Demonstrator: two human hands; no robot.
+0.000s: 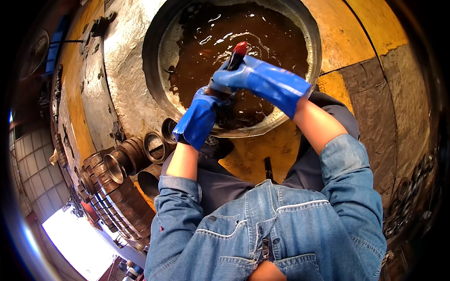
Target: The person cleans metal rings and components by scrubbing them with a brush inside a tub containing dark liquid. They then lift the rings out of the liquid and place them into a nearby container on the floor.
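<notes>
Both my hands wear long blue rubber gloves and meet over a wide round tub [152, 86] of brown, foamy liquid [276, 42]. My right hand [246, 75] is closed around a black-handled tool with a red end [240, 48]; the handle points up and away, and its working end is hidden. Just below it, my left hand [206, 104] grips a dark metal part [218, 90], rounded and partly blurred. The right glove covers much of this part, so its full shape does not show. The tool hand is against or very close to the part.
Several round metal rings and sleeves [117, 164] are stacked on the left beside my knee. More small dark rings [408, 187] lie at the far right. Worn metal sheets [126, 56] and yellow floor panels [337, 33] surround the tub. My legs straddle its near side.
</notes>
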